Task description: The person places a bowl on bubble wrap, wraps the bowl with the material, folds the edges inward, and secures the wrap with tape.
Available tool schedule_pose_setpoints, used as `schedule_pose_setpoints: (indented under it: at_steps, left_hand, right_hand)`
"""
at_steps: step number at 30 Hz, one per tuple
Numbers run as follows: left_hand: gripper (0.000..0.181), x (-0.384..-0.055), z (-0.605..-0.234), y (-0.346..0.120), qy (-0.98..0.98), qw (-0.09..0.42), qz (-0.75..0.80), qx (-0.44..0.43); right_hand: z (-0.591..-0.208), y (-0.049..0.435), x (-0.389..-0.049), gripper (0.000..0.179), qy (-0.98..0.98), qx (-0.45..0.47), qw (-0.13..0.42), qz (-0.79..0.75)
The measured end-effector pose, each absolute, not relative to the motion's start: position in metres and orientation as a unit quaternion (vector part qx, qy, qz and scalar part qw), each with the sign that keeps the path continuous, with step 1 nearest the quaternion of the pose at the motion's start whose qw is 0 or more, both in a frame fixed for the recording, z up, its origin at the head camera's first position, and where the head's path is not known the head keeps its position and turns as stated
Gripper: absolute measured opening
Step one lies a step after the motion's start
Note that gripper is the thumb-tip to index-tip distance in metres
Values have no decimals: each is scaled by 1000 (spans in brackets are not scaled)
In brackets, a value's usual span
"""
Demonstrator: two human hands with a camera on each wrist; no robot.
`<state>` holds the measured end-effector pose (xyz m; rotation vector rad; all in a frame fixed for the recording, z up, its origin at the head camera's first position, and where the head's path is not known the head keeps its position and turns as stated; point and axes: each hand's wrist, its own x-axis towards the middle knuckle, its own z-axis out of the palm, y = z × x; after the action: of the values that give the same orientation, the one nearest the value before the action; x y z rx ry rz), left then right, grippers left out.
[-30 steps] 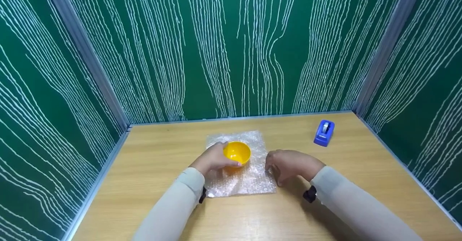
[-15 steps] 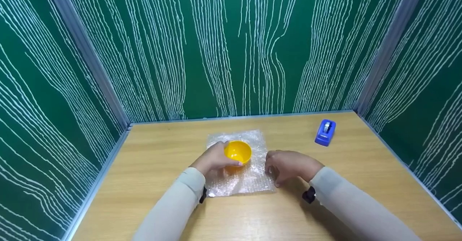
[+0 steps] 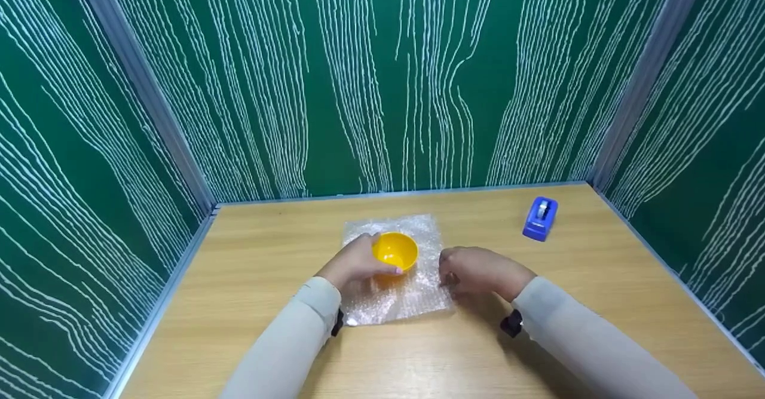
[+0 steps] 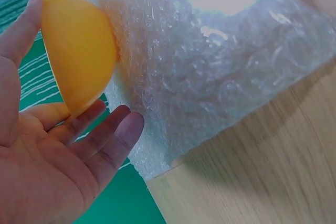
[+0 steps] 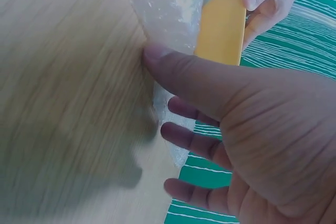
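Observation:
A yellow bowl [image 3: 397, 252] stands mouth up on a sheet of bubble wrap [image 3: 382, 306]. My left hand [image 3: 357, 260] holds the bowl from its left side, thumb and a finger on the rim. In the left wrist view the bowl [image 4: 81, 51] is between thumb and fingers, its underside against the wrap. At the sheet's right edge, my right hand [image 3: 487, 272] pinches the bubble wrap. The right wrist view has the thumb of the right hand [image 5: 273, 129] at the wrap's edge, with the fingers apart below it; the index fingertip is hidden.
A blue tape dispenser [image 3: 539, 220] stands on the wooden table [image 3: 251, 279], towards the back right. Green walls [image 3: 251, 88] with white wavy lines enclose the table at the back and both sides.
My right thumb has drawn in under the hand, and the wrap's near right corner has shifted slightly inward. The left hand and bowl look almost still.

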<state>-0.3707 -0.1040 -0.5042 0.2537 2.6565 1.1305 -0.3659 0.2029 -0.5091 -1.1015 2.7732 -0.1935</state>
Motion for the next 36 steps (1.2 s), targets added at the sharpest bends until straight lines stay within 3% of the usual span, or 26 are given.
schedule_pose_setpoints:
  at_steps: [11,20,36]
  left_hand:
    - [100,-371,-505,-104,903,131,403,76]
    - [124,-389,-525,-111,901,130,404,93]
    - [107,-371,-508,-106,908,129,390,84]
  right_hand:
    - [-498,205,-365,25,921,-373,47,-99]
    - [-492,209,-370,20,911,-395,32,-117]
    - [-484,191,-377,18,927,-320,15,-197]
